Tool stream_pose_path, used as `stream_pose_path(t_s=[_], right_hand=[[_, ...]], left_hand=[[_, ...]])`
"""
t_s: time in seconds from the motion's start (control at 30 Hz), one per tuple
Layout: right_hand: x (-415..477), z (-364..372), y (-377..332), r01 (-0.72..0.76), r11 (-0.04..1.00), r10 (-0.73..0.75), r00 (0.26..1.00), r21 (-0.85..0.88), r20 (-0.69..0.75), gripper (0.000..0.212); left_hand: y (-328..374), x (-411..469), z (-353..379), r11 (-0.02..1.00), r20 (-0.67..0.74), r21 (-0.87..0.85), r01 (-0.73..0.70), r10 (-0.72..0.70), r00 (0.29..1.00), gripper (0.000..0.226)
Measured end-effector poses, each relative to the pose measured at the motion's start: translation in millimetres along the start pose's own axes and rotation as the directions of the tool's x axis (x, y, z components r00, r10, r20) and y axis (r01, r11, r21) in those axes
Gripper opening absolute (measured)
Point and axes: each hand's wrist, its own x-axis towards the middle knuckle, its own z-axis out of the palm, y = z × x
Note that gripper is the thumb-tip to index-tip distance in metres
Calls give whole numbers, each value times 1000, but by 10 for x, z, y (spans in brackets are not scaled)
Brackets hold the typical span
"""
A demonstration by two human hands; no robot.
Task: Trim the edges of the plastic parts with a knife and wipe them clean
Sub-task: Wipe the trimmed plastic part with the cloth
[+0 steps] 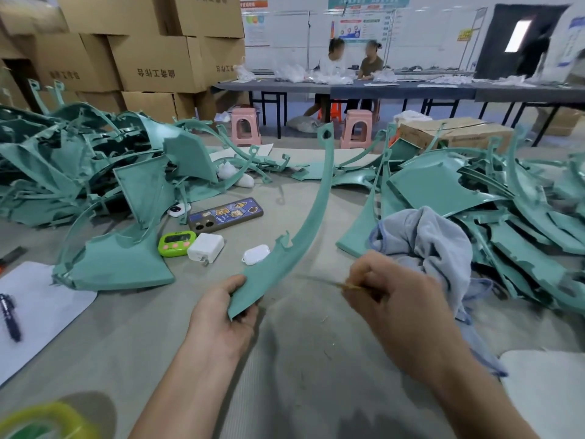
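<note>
My left hand (223, 315) grips the wide near end of a long curved teal plastic part (311, 217), which arcs up and away to a tip with a hole. My right hand (399, 299) is curled round a thin knife (323, 281), blurred, whose blade points left toward the part's right edge. A grey-blue cloth (433, 245) lies bunched just beyond my right hand, partly draped over other parts.
Heaps of teal plastic parts lie at left (95, 172) and right (493, 201). Between them sit a phone (226, 213), green timer (175, 243), white charger (205, 247) and earbud case (255, 254). Paper and pen (11, 316) are at near left; cardboard boxes, stools and two seated people stand beyond.
</note>
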Motion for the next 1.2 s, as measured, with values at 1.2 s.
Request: stream_pose_path(t_s=[1.2], right_hand=[[140, 23, 367, -441, 887, 460, 869, 136, -182, 23]], left_hand=[[30, -41, -26, 992, 43, 119, -38, 33, 999, 19]])
